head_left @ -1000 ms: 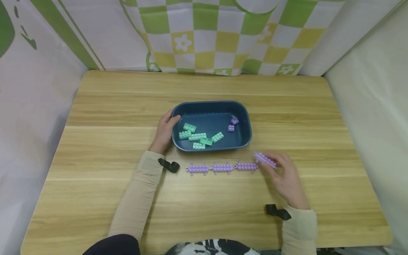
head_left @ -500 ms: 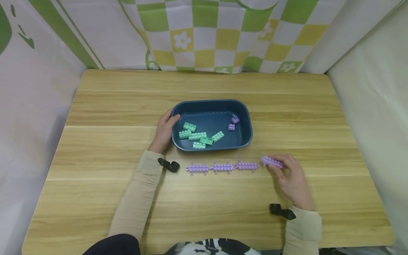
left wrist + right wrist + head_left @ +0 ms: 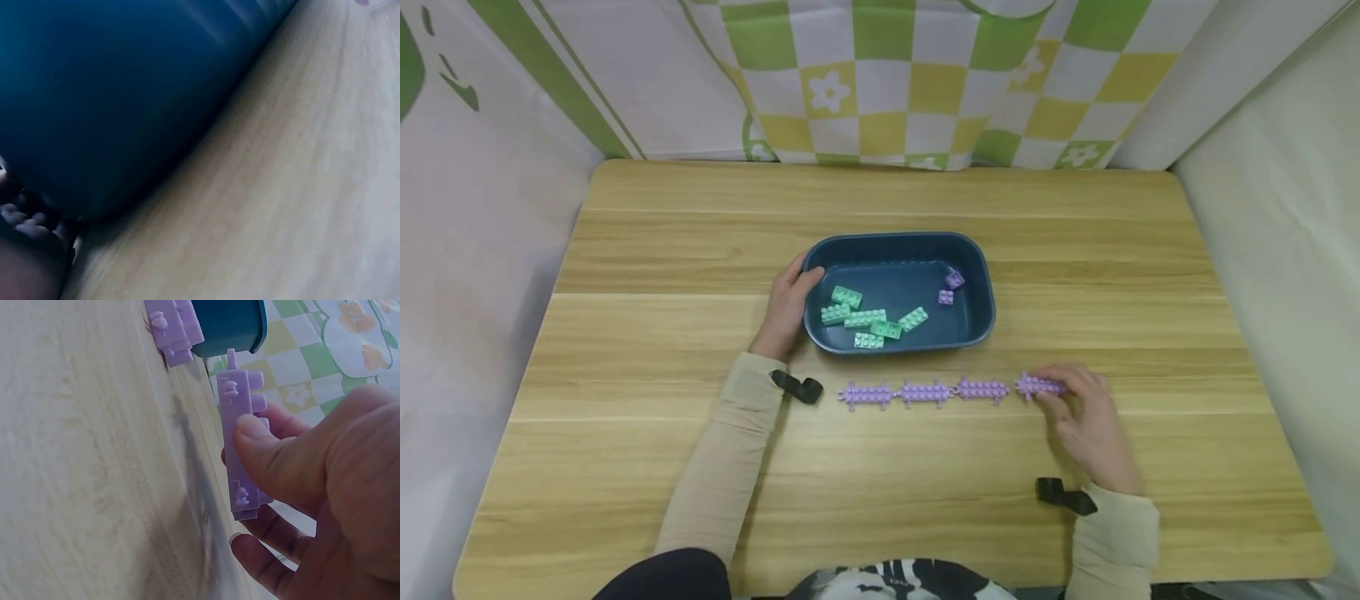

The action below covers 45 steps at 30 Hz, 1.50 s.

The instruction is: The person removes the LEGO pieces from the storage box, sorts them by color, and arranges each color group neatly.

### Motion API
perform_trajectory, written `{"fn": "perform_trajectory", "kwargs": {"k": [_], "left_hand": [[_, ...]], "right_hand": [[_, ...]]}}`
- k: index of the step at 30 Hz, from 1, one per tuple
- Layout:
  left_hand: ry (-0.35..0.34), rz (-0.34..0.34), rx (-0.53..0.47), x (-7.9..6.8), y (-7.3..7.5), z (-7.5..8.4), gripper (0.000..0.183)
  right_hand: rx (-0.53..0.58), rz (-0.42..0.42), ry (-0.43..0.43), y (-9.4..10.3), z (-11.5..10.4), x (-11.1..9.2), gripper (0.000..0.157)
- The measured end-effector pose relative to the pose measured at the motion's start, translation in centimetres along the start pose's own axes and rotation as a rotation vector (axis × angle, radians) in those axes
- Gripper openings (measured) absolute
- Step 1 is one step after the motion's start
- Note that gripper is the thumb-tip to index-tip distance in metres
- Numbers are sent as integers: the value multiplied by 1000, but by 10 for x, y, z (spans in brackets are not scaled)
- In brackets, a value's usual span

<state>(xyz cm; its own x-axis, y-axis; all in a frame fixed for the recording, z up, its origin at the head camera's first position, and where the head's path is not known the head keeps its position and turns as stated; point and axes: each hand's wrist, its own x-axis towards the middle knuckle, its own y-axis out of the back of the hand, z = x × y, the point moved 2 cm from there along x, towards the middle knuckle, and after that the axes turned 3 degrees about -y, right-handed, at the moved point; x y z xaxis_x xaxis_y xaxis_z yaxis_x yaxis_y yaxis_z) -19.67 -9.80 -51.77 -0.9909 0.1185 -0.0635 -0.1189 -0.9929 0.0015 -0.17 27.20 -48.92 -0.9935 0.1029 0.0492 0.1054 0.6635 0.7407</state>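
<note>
My right hand (image 3: pixel 1086 421) pinches a purple studded building block (image 3: pixel 237 447) with side pegs and a tab at its end, between thumb and fingers. In the right wrist view this block is held just off the wooden surface. To its left, a row of three similar purple blocks (image 3: pixel 925 393) lies joined end to end on the table, apart from the held one. My left hand (image 3: pixel 786 308) grips the left end of a dark blue tray (image 3: pixel 898 236), thumb over the rim. Several green bricks (image 3: pixel 865 319) and two small purple bricks (image 3: pixel 946 297) lie inside the tray.
The wooden table (image 3: pixel 700 225) runs back to a green, yellow and white checked cloth (image 3: pixel 880 83). A white wall or sheet stands at each side. The tray sits just behind the purple row.
My right hand has moved right and slightly down with the purple block, which has turned from slanted to nearly in line with the row. My left hand stays on the tray.
</note>
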Motion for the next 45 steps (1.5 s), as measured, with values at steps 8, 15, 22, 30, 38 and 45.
{"fn": "perform_trajectory", "kwargs": {"k": [8, 15, 22, 30, 38, 45], "left_hand": [[-9, -2, 2, 0, 0, 0, 46], [2, 6, -5, 1, 0, -1, 47], [8, 8, -14, 0, -1, 0, 47], [18, 6, -13, 0, -1, 1, 46], [23, 8, -25, 0, -1, 1, 46], [-34, -2, -21, 1, -1, 0, 45]], "right_hand": [[-14, -24, -8, -3, 2, -1, 24], [-17, -4, 4, -5, 4, -1, 24], [-14, 5, -6, -6, 2, -1, 25], [-22, 8, -11, -7, 2, -1, 23], [-28, 15, -22, -8, 3, -1, 24], [-36, 14, -31, -8, 3, -3, 23]]}}
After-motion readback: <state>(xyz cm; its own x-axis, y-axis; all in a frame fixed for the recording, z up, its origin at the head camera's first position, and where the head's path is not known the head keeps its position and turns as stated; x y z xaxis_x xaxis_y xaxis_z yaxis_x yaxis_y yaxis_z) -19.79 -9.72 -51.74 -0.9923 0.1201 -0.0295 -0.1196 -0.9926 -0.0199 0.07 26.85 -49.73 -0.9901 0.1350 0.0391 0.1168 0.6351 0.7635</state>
